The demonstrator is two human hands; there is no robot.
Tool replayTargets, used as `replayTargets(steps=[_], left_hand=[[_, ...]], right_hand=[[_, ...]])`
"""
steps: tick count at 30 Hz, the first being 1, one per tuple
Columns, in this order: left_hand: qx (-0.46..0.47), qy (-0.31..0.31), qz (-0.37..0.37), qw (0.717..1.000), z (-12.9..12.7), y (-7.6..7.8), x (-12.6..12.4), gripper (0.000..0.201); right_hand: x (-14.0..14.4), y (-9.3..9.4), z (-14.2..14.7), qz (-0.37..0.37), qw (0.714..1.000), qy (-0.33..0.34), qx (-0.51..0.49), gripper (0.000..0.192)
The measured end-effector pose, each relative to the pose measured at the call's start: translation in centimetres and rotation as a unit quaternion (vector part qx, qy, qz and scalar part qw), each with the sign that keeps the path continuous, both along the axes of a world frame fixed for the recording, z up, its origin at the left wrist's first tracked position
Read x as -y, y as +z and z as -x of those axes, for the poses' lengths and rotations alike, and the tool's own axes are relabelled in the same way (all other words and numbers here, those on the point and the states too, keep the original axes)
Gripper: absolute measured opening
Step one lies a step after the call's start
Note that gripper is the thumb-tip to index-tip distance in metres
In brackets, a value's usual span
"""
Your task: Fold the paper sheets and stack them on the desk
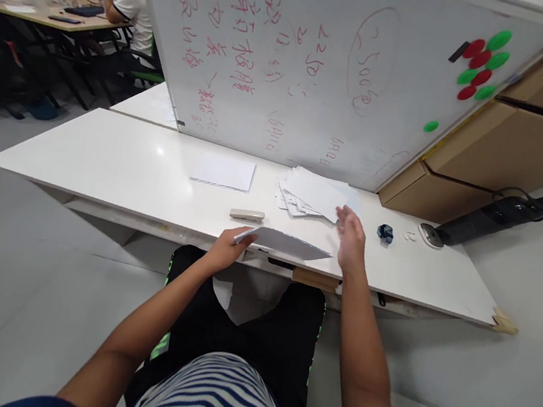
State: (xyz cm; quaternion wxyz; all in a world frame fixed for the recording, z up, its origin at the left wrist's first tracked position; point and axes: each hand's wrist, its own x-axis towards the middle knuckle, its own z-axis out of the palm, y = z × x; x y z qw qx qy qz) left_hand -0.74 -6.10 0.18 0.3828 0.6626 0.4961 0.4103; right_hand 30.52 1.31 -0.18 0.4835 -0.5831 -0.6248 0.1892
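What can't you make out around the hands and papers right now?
- Head view: the held sheets are seen edge-on, so count and print are unreadable.
- Left hand fingertips, hidden under the sheets.
- Small dark object: too small to identify.
- Loose paper pile: count unclear.

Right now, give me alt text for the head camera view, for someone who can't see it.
A seated person's left hand holds a sheet of paper at the edge of a white table, while the open right hand hovers near a loose paper pile. A stapler lies nearby, and a whiteboard leans behind.
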Motion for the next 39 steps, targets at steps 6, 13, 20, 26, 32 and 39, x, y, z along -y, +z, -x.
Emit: replayTargets(steps=[6,13,20,26,32,39], left_hand=[[0.105,0.044,0.063,0.992,-1.8,0.8,-2.8,0.037],[0.094,-0.028,0.06,0.993,-3.1,-0.2,-3.2,0.038],[0.091,-0.027,0.04,0.995,-2.9,-0.7,-3.3,0.044],[-0.074,0.141,-0.071,0.985,-0.6,0.6,-7.6,0.04],[-0.357,0.152,0.026,0.921,-0.8,-0.4,-12.4,0.054],[-0.401,0.1,0.049,0.909,-0.6,-1.6,-13.0,0.064]], right_hand=[[7.5,-1.4,4.6,-0.018,0.986,0.088,-0.137,0.081],[7.0,-2.3,5.1,0.069,0.973,0.012,-0.22,0.044],[7.8,-2.3,2.8,0.118,0.986,-0.031,-0.113,0.051],[8.4,-3.4,0.1,0.18,0.953,-0.09,-0.227,0.046],[6.4,-3.5,1.4,0.266,0.931,-0.042,-0.246,0.036],[5.0,-1.7,1.7,0.291,0.932,-0.032,-0.213,0.032]])
